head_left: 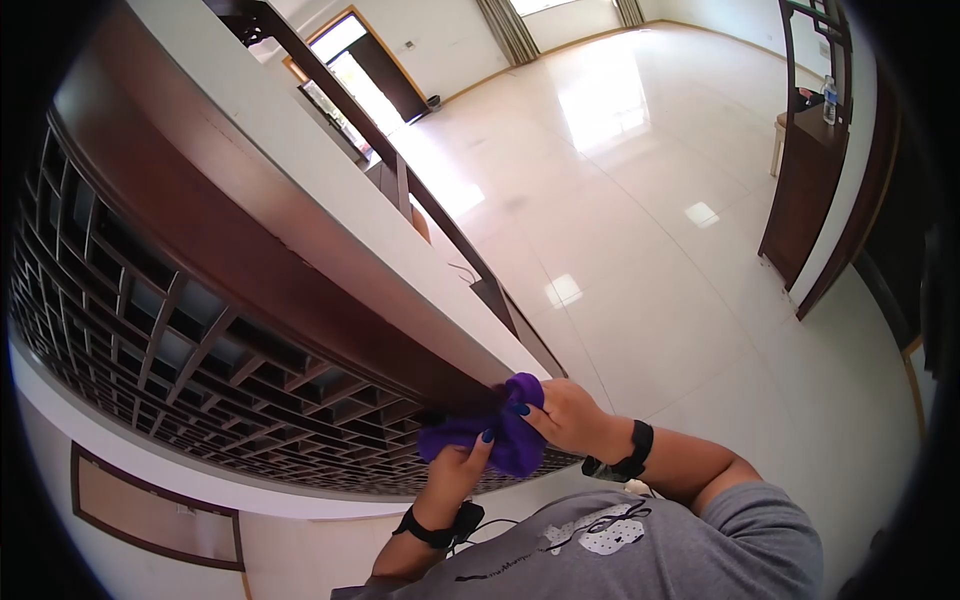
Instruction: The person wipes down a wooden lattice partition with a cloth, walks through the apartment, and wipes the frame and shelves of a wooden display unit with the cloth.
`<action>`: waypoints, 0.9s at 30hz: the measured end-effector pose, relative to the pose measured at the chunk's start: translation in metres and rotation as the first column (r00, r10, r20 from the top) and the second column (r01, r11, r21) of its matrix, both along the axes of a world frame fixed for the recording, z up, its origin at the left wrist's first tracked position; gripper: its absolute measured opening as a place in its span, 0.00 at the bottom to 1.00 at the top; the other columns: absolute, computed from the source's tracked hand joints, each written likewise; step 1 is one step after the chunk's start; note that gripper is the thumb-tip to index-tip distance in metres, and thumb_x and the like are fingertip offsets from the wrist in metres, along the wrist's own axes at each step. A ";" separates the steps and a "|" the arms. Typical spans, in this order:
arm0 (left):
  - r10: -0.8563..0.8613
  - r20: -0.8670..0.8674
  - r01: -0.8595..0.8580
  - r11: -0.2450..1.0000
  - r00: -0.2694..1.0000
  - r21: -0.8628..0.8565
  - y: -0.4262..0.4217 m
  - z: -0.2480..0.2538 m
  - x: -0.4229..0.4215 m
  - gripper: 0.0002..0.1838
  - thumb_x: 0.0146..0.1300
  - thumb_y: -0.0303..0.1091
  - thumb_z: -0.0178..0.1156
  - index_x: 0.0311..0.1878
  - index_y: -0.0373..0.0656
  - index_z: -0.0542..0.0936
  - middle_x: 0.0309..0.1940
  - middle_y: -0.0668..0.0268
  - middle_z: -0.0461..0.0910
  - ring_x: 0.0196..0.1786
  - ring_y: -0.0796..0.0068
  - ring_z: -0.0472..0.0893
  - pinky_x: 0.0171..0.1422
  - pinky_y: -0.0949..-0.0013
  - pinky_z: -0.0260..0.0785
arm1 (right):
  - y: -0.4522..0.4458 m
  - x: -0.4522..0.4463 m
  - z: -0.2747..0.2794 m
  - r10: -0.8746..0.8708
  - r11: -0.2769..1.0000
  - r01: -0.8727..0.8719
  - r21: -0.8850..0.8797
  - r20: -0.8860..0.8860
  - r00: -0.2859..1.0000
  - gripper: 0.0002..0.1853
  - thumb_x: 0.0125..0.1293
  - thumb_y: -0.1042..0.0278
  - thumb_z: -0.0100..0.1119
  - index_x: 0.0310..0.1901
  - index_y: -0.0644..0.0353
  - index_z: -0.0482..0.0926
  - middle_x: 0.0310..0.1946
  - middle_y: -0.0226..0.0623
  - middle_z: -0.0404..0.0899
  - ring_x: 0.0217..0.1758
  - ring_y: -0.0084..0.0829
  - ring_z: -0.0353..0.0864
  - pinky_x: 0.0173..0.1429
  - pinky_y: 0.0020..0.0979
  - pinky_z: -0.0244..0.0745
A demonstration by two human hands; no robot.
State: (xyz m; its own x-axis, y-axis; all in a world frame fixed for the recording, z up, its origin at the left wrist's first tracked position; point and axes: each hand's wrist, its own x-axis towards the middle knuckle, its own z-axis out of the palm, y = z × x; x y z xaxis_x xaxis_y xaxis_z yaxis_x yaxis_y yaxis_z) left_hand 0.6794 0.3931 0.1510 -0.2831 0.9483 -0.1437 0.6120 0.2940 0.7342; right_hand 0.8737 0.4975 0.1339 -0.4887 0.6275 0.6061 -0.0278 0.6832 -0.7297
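A bunched purple cloth (515, 445) is held between both hands, close in front of the grey shirt. My left hand (455, 475) grips its lower left part, with the thumb pressed on top. Fingers of my right hand (570, 415) close round its upper right part, the thumb lying over a fold. The cloth is against the near end of the dark wooden beam (300, 290), beside the dark lattice (230, 365). Some fingers of both hands are hidden by the cloth. Each wrist wears a black band.
Beyond the white wall edge (370, 260) lies a glossy tiled floor (640, 240). A dark wooden cabinet (800, 200) with a water bottle (829, 100) stands at the right. A framed panel (155, 510) shows at lower left, and a doorway at the top left.
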 end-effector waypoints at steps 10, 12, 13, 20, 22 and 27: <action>-0.236 -0.267 0.331 0.852 0.934 0.406 0.018 0.009 0.038 0.12 0.56 0.35 0.65 0.41 0.40 0.81 0.35 0.59 0.82 0.35 0.63 0.82 0.42 0.68 0.72 | -0.002 0.017 -0.065 0.118 0.987 -0.090 -0.132 0.221 0.968 0.14 0.67 0.57 0.47 0.43 0.59 0.73 0.32 0.50 0.77 0.35 0.54 0.75 0.39 0.47 0.70; -0.166 -0.150 0.218 0.857 0.975 0.468 0.014 0.013 0.037 0.11 0.55 0.35 0.65 0.40 0.41 0.82 0.34 0.59 0.82 0.34 0.62 0.82 0.40 0.67 0.73 | -0.006 0.020 -0.061 0.117 0.984 -0.088 -0.154 0.190 0.975 0.14 0.68 0.57 0.47 0.44 0.59 0.72 0.32 0.50 0.77 0.36 0.54 0.75 0.40 0.48 0.70; -0.128 -0.088 0.155 0.855 0.988 0.496 0.010 0.014 0.033 0.11 0.54 0.34 0.65 0.40 0.41 0.82 0.34 0.58 0.82 0.34 0.61 0.82 0.40 0.67 0.73 | -0.009 0.022 -0.059 0.118 0.982 -0.089 -0.163 0.177 0.977 0.14 0.68 0.58 0.47 0.44 0.59 0.72 0.32 0.50 0.77 0.36 0.54 0.75 0.40 0.48 0.70; 0.071 -0.390 0.143 0.858 0.918 0.493 -0.003 0.029 0.009 0.08 0.51 0.36 0.68 0.32 0.43 0.83 0.26 0.60 0.81 0.28 0.60 0.81 0.34 0.68 0.71 | -0.008 0.033 -0.019 0.109 0.987 -0.097 -0.130 0.089 0.990 0.14 0.67 0.62 0.47 0.49 0.58 0.72 0.34 0.48 0.78 0.39 0.54 0.75 0.43 0.46 0.70; 0.089 -0.379 0.141 0.832 0.921 0.537 -0.001 0.030 0.006 0.08 0.51 0.36 0.68 0.32 0.43 0.83 0.26 0.60 0.81 0.28 0.59 0.80 0.34 0.67 0.72 | -0.003 0.030 -0.013 0.086 0.993 -0.085 -0.086 0.006 0.996 0.13 0.66 0.64 0.48 0.50 0.58 0.72 0.35 0.47 0.78 0.39 0.54 0.75 0.43 0.45 0.71; 0.094 -0.465 0.200 0.815 0.880 0.543 0.004 0.038 -0.007 0.09 0.52 0.34 0.67 0.34 0.41 0.82 0.28 0.58 0.81 0.30 0.55 0.80 0.36 0.64 0.72 | 0.012 0.018 0.007 0.127 0.976 -0.119 -0.184 0.032 0.991 0.12 0.66 0.65 0.47 0.48 0.59 0.72 0.34 0.49 0.77 0.38 0.54 0.74 0.41 0.44 0.70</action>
